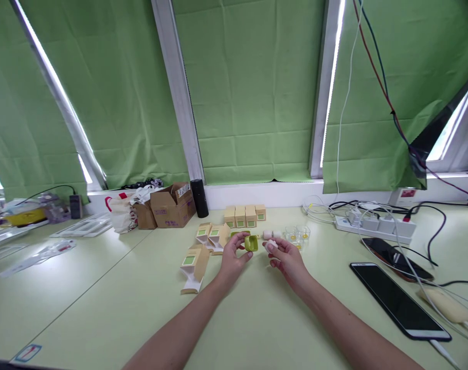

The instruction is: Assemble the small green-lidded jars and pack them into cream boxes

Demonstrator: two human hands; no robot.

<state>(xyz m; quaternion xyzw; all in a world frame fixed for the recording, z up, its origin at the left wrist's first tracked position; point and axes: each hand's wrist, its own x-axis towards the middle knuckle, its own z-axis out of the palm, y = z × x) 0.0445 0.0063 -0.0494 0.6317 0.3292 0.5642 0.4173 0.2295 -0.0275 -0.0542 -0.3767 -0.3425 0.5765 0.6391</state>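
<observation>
My left hand (pixel 233 254) pinches a small olive-green open case (pixel 251 243) between thumb and fingers, just above the pale green table (pixel 122 298). My right hand (pixel 287 258) is closed on a small white-pink piece (pixel 271 245) right beside the green case. Just left of my left hand lie several opened tan cartons with green labels (pixel 197 259). Behind my hands stands a row of closed tan boxes (pixel 245 216). Small clear cups with yellow bits (pixel 298 235) sit beyond my right hand.
Brown cardboard boxes (pixel 172 205) and a black cylinder (pixel 199 198) stand at the back left by the windowsill. A power strip with cables (pixel 373 223) and two dark phones (pixel 398 300) lie at the right. Plastic trays and clutter (pixel 82 227) are at far left.
</observation>
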